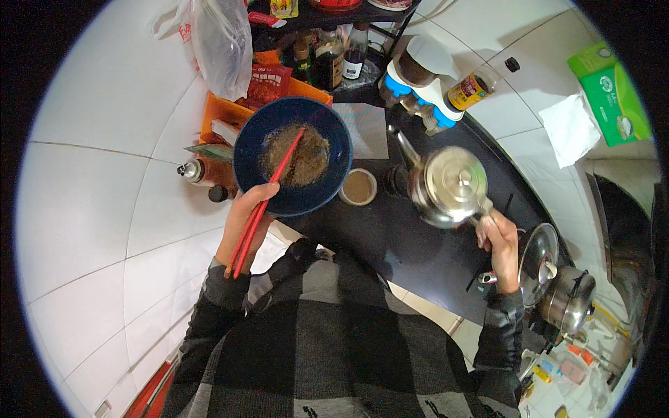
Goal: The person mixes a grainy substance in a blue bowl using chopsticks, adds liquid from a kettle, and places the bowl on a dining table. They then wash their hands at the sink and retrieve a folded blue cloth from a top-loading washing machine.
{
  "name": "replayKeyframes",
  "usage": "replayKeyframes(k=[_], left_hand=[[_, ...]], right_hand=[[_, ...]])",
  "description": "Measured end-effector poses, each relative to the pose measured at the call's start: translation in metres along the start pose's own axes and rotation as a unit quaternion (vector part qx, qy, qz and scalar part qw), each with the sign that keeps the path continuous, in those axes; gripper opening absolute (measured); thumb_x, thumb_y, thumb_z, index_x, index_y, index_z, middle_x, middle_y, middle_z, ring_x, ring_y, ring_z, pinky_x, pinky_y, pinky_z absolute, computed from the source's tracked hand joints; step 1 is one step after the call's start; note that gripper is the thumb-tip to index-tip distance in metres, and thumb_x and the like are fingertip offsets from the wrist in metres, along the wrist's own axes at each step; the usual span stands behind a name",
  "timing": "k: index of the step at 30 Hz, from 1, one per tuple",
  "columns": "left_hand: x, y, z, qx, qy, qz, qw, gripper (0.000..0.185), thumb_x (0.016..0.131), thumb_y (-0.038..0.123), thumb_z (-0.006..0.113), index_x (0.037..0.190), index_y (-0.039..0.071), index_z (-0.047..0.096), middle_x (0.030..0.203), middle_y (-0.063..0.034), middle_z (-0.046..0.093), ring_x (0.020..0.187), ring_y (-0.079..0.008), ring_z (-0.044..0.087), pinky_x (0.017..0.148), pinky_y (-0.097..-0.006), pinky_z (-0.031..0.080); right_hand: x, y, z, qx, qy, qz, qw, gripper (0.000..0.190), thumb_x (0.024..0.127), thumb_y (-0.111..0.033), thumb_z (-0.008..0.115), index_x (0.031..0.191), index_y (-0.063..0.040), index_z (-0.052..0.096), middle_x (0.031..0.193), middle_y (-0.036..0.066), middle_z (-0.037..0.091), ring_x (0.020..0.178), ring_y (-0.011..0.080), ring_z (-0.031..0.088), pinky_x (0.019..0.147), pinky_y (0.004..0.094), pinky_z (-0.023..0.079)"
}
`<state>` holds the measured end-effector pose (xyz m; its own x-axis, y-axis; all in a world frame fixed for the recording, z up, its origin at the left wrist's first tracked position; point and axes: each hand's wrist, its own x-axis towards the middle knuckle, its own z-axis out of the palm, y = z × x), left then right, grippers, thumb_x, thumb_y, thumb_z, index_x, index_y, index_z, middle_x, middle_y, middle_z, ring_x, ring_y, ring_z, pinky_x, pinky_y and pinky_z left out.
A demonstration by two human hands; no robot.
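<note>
My left hand [251,209] grips the near rim of a dark blue bowl [251,177]. Its thumb pins a pair of red chopsticks [260,215], whose far tips rest in brownish, bubbly liquid [313,159] inside the bowl. In my right hand [497,240] is the handle of a shiny metal kettle [452,183]. The kettle's lid is on, and its spout points away, up and to the left; blur hides whether its base touches the counter. Between bowl and kettle stands a small white round container [359,186] with brownish contents.
An orange box [212,112] with packets lies behind the bowl. Sauce bottles [330,60] stand below a black rack. A condiment holder with blue parts [418,96] is at the back. Right of the black counter [418,251] are a glass lid [540,256] and metal pot [567,300].
</note>
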<state>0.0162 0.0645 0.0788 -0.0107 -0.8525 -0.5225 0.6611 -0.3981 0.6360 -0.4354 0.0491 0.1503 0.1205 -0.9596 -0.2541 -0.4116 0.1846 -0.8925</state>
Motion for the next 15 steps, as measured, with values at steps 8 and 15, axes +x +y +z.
replayKeyframes(k=[8,15], left_hand=[[-0.03,-0.028,-0.004,0.009,0.051,0.026,0.998,0.044,0.087,0.013,0.07,0.125,-0.005,0.062,0.12,-0.0125,0.069,0.104,-0.0259,0.068,0.099,-0.0396,0.053],[-0.044,-0.047,-0.008,0.029,0.066,0.008,0.997,0.054,0.087,0.01,0.068,0.137,-0.005,0.055,0.128,-0.0147,0.066,0.115,-0.0267,0.065,0.105,-0.0392,0.049]], right_hand=[[0.15,0.053,0.084,0.11,-0.066,-0.018,0.992,0.037,0.108,-0.03,0.055,0.077,-0.009,0.056,0.067,-0.001,0.056,0.055,0.0071,0.049,0.051,0.0233,0.039],[0.201,0.109,0.185,0.199,0.026,0.041,0.979,0.038,0.106,-0.036,0.058,0.081,-0.008,0.059,0.076,0.005,0.066,0.062,0.0124,0.062,0.058,0.0282,0.053]])
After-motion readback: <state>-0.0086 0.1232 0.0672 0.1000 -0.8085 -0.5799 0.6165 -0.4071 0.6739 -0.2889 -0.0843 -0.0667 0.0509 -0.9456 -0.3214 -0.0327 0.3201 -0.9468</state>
